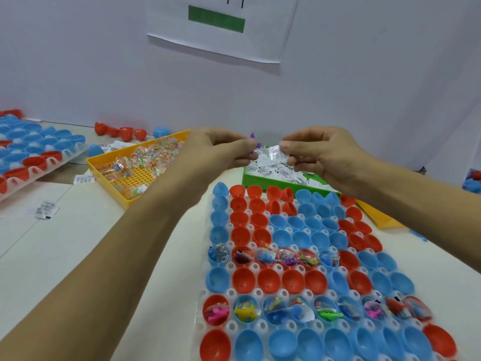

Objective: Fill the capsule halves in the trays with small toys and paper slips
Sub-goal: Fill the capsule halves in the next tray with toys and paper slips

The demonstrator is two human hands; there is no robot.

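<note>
A clear tray (200,306) of red and blue capsule halves lies in front of me. Two of its rows hold small toys and slips; the other halves look empty. Above the tray's far end, my left hand (221,149) pinches a small purple toy (256,144). Close beside it, my right hand (315,155) pinches a white paper slip (270,155). Both hands hover over a green bin (250,178) full of white paper slips. An orange bin (104,162) with bagged small toys sits to the left.
A second tray (39,173) of red and blue halves sits at the far left. Loose red capsule halves (122,131) lie by the white wall. Stray slips (45,209) rest on the table. Another orange bin (377,217) peeks out at the right.
</note>
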